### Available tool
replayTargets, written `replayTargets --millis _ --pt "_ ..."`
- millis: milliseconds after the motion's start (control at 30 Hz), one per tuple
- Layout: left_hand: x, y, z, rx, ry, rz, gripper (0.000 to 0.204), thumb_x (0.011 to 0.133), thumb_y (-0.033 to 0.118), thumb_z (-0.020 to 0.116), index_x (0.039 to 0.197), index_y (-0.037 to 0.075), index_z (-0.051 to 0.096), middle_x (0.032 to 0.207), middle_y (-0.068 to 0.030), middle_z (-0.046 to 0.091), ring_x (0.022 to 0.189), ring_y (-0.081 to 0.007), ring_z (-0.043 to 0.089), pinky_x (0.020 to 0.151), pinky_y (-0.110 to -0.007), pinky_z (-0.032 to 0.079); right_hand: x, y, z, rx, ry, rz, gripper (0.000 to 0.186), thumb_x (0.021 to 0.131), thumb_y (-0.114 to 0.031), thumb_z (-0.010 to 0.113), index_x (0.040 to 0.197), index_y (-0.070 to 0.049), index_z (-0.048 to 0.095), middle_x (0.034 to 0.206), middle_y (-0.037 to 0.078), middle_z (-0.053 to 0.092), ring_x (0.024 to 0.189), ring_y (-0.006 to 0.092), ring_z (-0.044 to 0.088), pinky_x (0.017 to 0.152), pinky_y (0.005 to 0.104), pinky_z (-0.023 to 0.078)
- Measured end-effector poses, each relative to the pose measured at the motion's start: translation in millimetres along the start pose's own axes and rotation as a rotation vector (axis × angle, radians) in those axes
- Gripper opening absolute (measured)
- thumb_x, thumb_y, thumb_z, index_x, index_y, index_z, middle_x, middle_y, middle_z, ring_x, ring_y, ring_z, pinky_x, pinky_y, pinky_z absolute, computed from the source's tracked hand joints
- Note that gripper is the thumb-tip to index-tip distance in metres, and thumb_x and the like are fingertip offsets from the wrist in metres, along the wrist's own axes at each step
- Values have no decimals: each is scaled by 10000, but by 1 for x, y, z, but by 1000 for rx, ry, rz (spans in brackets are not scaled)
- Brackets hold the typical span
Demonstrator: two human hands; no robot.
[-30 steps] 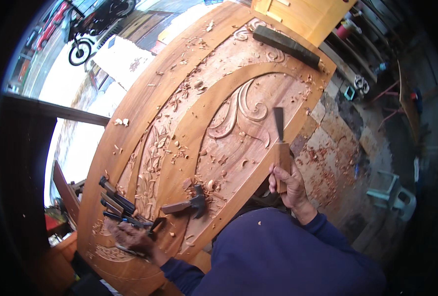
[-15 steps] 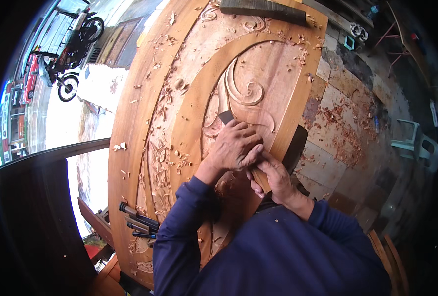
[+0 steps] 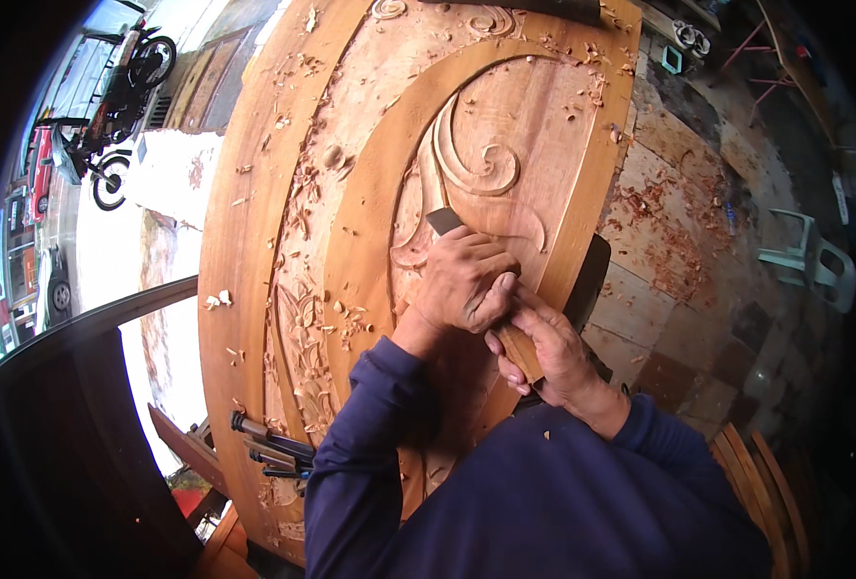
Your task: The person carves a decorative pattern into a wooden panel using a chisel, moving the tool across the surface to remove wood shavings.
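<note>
A wood chisel with a wide, flat dark blade and a wooden handle lies slantwise over a carved wooden panel. My left hand wraps round its front part, just behind the blade. Round the handle, nearer my body, closes my right hand, its thumb beside the left hand. The blade's end is over the stem of a raised carved scroll; whether it touches the wood I cannot tell. Much of the tool's middle is hidden under my fingers.
Several more chisels lie on the panel's near left. A dark wooden block rests at its far end. Loose shavings dot the panel. On the right are a pale plastic chair and floor shavings; a motorcycle stands at far left.
The whole view has shifted a little, so the panel appears higher up. Both hands keep their grip on the chisel, and more of its handle shows beside my right hand.
</note>
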State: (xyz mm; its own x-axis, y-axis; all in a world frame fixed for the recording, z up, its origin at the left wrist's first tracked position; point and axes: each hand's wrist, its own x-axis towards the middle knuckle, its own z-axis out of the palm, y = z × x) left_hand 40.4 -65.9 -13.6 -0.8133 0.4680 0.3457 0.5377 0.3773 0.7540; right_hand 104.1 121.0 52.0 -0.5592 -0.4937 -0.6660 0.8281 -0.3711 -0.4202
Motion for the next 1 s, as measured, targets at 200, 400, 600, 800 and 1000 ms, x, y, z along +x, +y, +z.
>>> replayTargets --millis 200,400,600,800,1000 --pt "3 -6 -4 23 14 -30 180 884 272 609 812 118 667 748 -69 612 716 -299 609 702 -427 431 13 3 0 -3 -10 -25 315 1148 -343 478 1364 -142 587 839 84 617 498 140 541 401 275 412" --pt "1 -7 -3 34 41 -20 179 893 269 600 806 127 667 746 -68 635 694 -285 590 700 -417 416 12 6 5 -8 -5 -35 316 1158 -359 436 1252 -99 591 911 93 622 511 135 547 402 265 423" --pt "22 -26 -7 31 141 0 201 917 269 577 817 120 668 742 -72 618 698 -304 585 702 -438 417 25 -12 5 -14 -18 -14 326 1154 -378 455 1199 -93 607 913 83 630 522 133 555 400 261 424" --pt "1 1 -1 2 46 -33 247 940 278 522 799 122 653 741 -66 627 681 -292 587 700 -420 423 -1 -8 12 2 35 4 324 1148 -309 474 1388 -115 571 847 93 615 499 142 533 414 272 402" --pt "5 -2 0 -35 81 -86 309 959 303 486 814 108 677 737 -70 647 666 -295 589 716 -417 433 4 -20 11 -51 51 37 303 1140 -314 493 1351 -113 576 840 88 615 494 141 530 406 275 395"
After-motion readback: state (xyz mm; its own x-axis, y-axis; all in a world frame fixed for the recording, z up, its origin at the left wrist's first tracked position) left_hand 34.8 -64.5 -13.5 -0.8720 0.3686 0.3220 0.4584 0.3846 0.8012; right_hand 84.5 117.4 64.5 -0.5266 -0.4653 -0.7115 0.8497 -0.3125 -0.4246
